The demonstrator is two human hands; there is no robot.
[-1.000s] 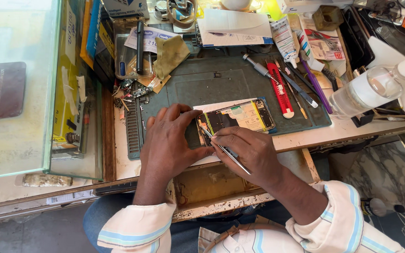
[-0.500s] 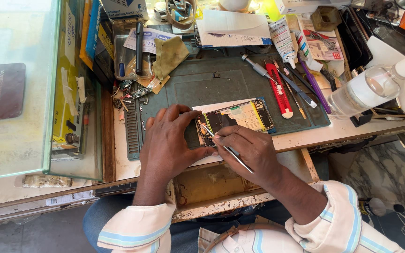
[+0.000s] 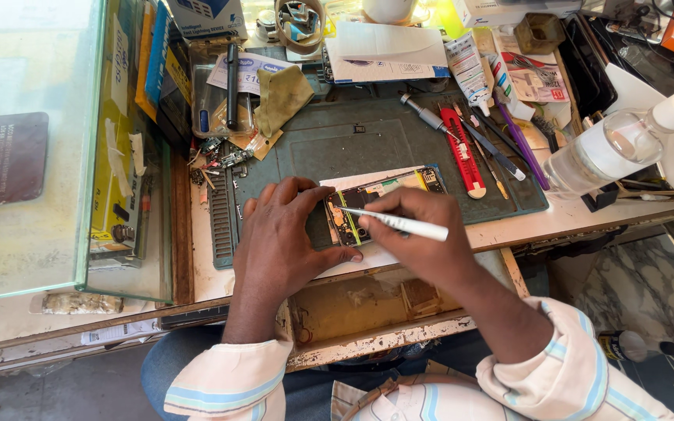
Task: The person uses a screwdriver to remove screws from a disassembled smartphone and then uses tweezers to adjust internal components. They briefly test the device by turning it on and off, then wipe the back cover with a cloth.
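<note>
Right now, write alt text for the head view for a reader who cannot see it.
A person's left hand steadies an opened smartphone on a green work mat while the right hand holds a white-handled tool to its circuitry. Screwdrivers, a clear squeeze bottle and papers crowd the bench.
</note>
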